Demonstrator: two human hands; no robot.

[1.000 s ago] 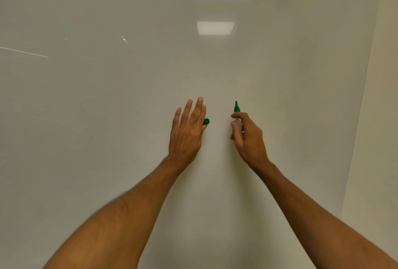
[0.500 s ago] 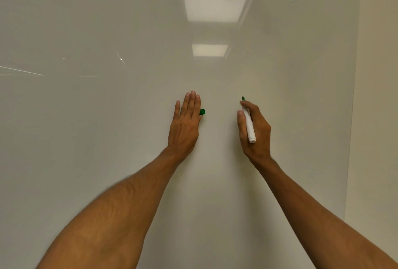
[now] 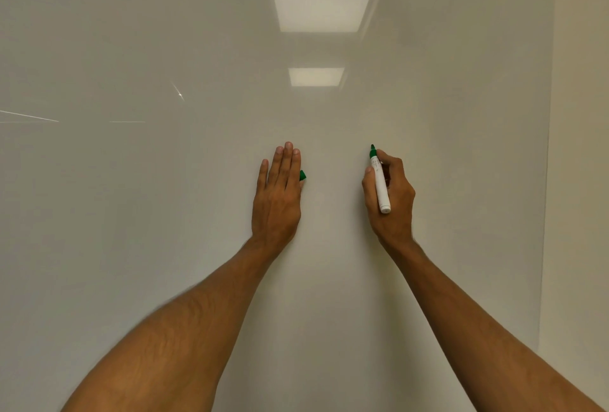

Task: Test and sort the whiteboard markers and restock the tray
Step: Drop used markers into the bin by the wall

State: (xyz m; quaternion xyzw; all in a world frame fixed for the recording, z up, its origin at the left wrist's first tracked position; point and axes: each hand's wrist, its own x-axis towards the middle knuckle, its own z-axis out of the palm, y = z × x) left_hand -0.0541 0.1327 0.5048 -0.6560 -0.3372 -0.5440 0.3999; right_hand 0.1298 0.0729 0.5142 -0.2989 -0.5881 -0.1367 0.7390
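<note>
Right hand [image 3: 392, 200] curled round white marker [image 3: 380, 184], green tip poking above fingers, butt end below thumb. Left hand [image 3: 278, 200] fingers straight, together; green cap [image 3: 302, 175] peeking out thumb side, seemingly pinched there. Whiteboard [image 3: 164, 246] just beyond both hands, ceiling-light reflections higher up.

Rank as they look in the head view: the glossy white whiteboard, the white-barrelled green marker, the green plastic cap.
1. glossy white whiteboard
2. white-barrelled green marker
3. green plastic cap, partly hidden by the left hand: full size unsure
</note>
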